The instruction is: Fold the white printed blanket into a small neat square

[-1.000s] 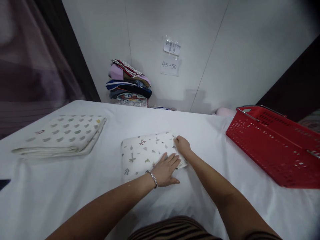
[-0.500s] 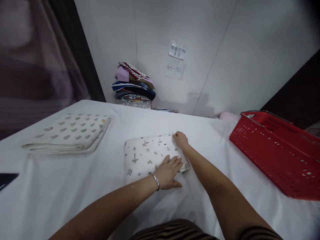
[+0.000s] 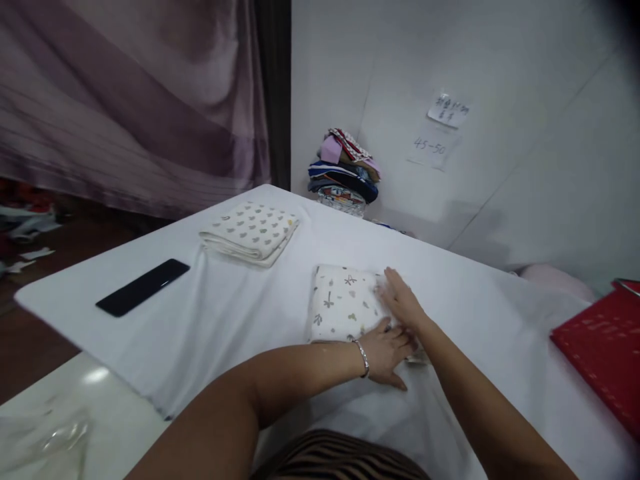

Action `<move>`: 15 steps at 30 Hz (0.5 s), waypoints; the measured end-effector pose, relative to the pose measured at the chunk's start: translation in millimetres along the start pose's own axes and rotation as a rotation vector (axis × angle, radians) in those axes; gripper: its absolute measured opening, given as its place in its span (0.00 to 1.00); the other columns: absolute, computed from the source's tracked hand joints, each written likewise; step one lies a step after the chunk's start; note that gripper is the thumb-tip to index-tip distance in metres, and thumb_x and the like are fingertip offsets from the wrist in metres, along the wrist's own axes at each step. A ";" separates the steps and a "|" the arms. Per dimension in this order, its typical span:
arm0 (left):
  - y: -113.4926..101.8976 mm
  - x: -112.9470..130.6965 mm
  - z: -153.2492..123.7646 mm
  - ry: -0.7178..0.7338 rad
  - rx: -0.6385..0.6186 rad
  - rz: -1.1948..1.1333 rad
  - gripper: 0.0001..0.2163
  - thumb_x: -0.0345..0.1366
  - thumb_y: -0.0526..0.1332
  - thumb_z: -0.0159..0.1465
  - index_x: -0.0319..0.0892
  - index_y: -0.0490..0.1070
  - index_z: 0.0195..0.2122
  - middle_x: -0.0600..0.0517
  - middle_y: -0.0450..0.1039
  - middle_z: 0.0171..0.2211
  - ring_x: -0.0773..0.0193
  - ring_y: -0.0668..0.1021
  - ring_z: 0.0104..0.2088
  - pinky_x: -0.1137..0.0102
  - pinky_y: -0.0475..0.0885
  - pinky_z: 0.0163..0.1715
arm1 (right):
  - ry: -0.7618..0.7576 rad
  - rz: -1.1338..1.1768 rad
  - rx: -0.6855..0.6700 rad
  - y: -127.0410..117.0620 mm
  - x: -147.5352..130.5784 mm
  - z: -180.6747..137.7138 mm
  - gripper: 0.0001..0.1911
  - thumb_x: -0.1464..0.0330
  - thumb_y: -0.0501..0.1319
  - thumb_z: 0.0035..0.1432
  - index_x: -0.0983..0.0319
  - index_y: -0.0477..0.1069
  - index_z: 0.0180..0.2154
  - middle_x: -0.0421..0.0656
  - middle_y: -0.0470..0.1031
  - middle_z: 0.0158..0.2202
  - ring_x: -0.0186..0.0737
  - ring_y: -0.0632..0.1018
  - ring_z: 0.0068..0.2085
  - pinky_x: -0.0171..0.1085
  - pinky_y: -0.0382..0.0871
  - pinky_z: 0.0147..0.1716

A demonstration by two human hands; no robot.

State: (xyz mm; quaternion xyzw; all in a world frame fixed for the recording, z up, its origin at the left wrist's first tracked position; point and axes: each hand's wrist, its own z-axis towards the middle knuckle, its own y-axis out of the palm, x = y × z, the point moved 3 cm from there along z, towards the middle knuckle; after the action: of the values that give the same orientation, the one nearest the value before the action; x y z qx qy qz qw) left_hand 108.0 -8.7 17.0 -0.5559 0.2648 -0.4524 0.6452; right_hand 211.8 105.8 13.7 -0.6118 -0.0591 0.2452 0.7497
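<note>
A folded white cloth (image 3: 340, 303) with small plant and star prints lies on the white-covered table in front of me. My left hand (image 3: 387, 353), with a silver bracelet at its wrist, rests flat with spread fingers on the cloth's near right part. Just beyond it, my right hand (image 3: 400, 297) lies stretched out over the far right edge of the same cloth, a little blurred. The two hands are close together and hide the cloth's right side. Farther left lies a second folded white cloth (image 3: 253, 230) with a leaf-like print; neither hand touches it.
A black phone-like slab (image 3: 143, 287) lies on the white table cover (image 3: 240, 313) at the left. A red perforated basket (image 3: 605, 353) stands at the right edge. Behind the table is a pile of folded fabrics (image 3: 345, 170). Handwritten papers (image 3: 447, 110) hang on the wall.
The view has swung left, bringing the whole black slab into sight. My right hand has let go of the cloth's far corner and flattened out over it. My left hand stays on the cloth.
</note>
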 end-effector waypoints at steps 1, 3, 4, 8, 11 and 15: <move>0.4 0.2 0.7 0.000 0.008 0.005 0.37 0.58 0.55 0.55 0.37 0.54 0.59 0.42 0.61 0.57 0.52 0.60 0.58 0.54 0.46 0.58 | -0.035 0.016 -0.050 5.0 -3.0 -4.1 0.30 0.59 0.48 0.62 0.67 0.52 0.61 0.52 0.52 0.63 0.45 0.53 0.64 0.45 0.50 0.59; 1.7 1.1 2.2 -0.003 0.013 0.012 0.36 0.57 0.56 0.54 0.37 0.57 0.58 0.43 0.65 0.54 0.53 0.63 0.55 0.55 0.48 0.57 | -0.020 -0.011 -0.111 13.5 -3.2 -11.4 0.31 0.56 0.47 0.62 0.66 0.53 0.61 0.52 0.52 0.63 0.47 0.52 0.64 0.49 0.47 0.60; 2.4 1.9 2.7 -0.005 0.015 0.019 0.35 0.56 0.57 0.54 0.37 0.58 0.56 0.43 0.66 0.52 0.54 0.65 0.54 0.55 0.49 0.57 | 0.008 -0.044 -0.120 16.4 -1.6 -13.9 0.31 0.55 0.47 0.61 0.66 0.54 0.61 0.52 0.52 0.63 0.49 0.52 0.64 0.51 0.46 0.60; 3.2 9.1 -4.0 -0.029 0.069 0.091 0.30 0.51 0.58 0.56 0.36 0.61 0.54 0.42 0.67 0.51 0.54 0.66 0.53 0.56 0.52 0.56 | 0.054 -0.146 -0.114 22.3 2.9 -17.9 0.31 0.54 0.46 0.62 0.65 0.54 0.61 0.50 0.51 0.64 0.50 0.50 0.64 0.52 0.44 0.60; 0.3 16.9 -22.5 -0.046 0.121 0.135 0.29 0.49 0.59 0.58 0.36 0.60 0.55 0.41 0.64 0.55 0.54 0.63 0.56 0.58 0.53 0.55 | 0.043 -0.180 -0.096 22.6 1.6 -18.6 0.30 0.55 0.44 0.63 0.63 0.54 0.61 0.49 0.52 0.64 0.48 0.50 0.64 0.51 0.44 0.60; -7.7 21.0 -59.8 -0.085 0.137 0.122 0.27 0.46 0.58 0.59 0.38 0.59 0.56 0.43 0.59 0.59 0.56 0.60 0.59 0.60 0.50 0.58 | 0.039 -0.184 -0.087 21.0 -0.4 -19.6 0.30 0.55 0.43 0.63 0.64 0.54 0.61 0.50 0.51 0.64 0.49 0.51 0.64 0.51 0.45 0.59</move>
State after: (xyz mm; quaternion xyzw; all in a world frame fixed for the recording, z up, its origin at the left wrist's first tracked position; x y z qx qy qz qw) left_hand 64.8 -55.5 13.3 -0.5118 0.2392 -0.4053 0.7187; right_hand 212.8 90.9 -10.9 -0.6404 -0.1110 0.1606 0.7428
